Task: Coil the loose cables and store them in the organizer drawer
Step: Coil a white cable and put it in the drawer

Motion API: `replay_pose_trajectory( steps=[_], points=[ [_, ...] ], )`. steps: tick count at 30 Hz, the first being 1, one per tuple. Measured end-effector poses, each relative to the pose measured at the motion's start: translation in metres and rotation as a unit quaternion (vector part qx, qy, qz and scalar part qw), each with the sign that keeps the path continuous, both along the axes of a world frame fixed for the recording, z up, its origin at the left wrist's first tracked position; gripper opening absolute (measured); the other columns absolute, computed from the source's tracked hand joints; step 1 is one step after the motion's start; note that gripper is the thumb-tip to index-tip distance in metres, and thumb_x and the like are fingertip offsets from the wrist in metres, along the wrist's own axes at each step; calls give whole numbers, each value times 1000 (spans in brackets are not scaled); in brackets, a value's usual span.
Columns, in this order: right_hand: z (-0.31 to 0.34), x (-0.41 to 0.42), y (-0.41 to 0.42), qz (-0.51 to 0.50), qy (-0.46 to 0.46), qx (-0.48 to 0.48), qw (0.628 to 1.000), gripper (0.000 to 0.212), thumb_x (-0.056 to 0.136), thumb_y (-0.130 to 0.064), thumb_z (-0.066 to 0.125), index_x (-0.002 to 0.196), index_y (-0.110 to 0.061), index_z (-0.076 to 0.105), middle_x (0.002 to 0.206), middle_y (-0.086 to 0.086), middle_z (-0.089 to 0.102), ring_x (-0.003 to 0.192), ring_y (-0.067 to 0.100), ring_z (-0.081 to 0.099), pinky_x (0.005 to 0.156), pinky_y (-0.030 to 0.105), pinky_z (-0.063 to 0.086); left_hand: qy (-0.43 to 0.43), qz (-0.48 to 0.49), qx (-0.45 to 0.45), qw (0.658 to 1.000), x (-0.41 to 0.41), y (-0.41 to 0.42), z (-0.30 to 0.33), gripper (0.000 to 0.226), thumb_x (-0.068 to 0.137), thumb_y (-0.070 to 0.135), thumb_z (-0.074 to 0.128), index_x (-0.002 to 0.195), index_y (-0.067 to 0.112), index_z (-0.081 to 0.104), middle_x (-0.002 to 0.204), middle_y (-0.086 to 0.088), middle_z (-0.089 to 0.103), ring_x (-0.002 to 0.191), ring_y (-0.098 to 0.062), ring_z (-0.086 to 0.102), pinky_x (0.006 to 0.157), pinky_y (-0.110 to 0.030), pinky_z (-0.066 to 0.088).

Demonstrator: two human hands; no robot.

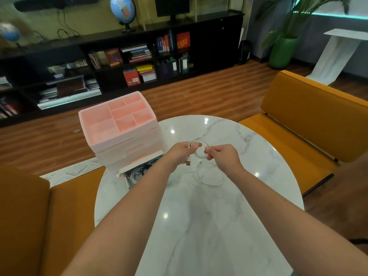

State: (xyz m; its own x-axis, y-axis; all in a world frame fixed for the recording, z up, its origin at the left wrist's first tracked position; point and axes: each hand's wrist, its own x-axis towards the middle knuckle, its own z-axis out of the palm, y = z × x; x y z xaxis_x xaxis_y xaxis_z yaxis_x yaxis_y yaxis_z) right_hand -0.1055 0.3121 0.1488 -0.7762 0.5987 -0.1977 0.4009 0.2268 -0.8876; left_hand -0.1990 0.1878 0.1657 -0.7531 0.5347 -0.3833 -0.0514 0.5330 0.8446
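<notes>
Mid-frame over the round white marble table point(199, 226), left hand point(180, 154) grips the thin white cable point(201, 154) coil, right hand point(223, 156) pinches a loop; looks light and springy, so I'd hold the bundle.

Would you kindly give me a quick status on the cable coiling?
Left hand and right hand both gripping white cable, partly coiled, tail loose on table. Organizer drawer open, cables inside. Nothing in the way.

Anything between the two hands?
Head view: only the white cable's coiled loops span the gap between left hand and right hand.
</notes>
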Motion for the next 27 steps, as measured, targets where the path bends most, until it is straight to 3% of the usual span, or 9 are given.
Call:
replay_pose_trajectory(
  steps=[2,4,6,8,11,13,18,24,27],
  points=[
    [0,-2,-3,-7,-6,17,1000,30,91,-34,63,78,-10,77,75,2,73,70,25,62,70,37,52,-4,58,12,998,-1,1,-2,40,90,42,66,114,10,70,82,1,59,71,-11,50,60,-19,41],
    [1,-3,-6,-10,-8,36,999,32,91,-35,63,73,-12,74,69,-2,70,67,23,63,64,34,50,-40,105,46,993,-1,0,-3,33,86,34,73,107,8,72,75,3,59,66,-7,53,53,-13,45],
    [4,-2,-7,-6,-20,58,998,29,92,-34,61,73,-15,73,62,-10,64,55,12,54,52,26,40,-116,127,94,981,-2,-2,-1,30,86,25,74,109,5,72,94,1,67,78,-7,63,59,-10,53],
    [3,-3,-7,1,-28,73,997,30,92,-34,61,72,-15,73,63,-6,66,51,11,49,51,24,36,-196,130,140,962,-5,-5,-1,25,88,11,71,110,1,69,109,-3,68,93,-11,68,70,-15,57],
    [2,-5,-6,8,-19,52,998,29,91,-34,63,74,-14,76,73,4,73,56,16,53,56,29,42,-258,114,186,941,-6,-10,0,24,88,-10,61,111,-3,64,87,0,71,83,-12,71,79,-22,58],
    [2,-7,-6,19,-14,35,999,27,91,-33,63,74,-16,76,70,-1,72,61,14,57,59,29,44,-246,116,197,942,-5,-13,0,27,87,-11,61,110,2,67,79,-1,71,80,-12,71,80,-23,58],
    [3,-6,-6,29,-16,13,999,30,91,-32,63,67,-18,73,68,-3,70,57,14,54,58,29,42,-201,145,190,950,-3,-14,-5,28,83,1,73,110,-1,70,89,-12,70,76,-17,70,70,-22,59],
    [5,-5,-8,44,-19,7,999,22,91,-31,64,82,-15,77,69,-5,70,55,8,52,52,23,38,38,170,61,983,0,-6,-17,7,82,23,75,85,17,73,72,6,62,64,-9,52,58,-22,43],
    [5,-6,-7,44,-21,-7,999,22,90,-32,64,84,-15,77,69,-5,70,63,11,56,58,26,43,115,150,42,981,3,-3,-22,11,86,26,68,91,16,67,86,5,65,74,-10,55,63,-27,42]
  ],
)
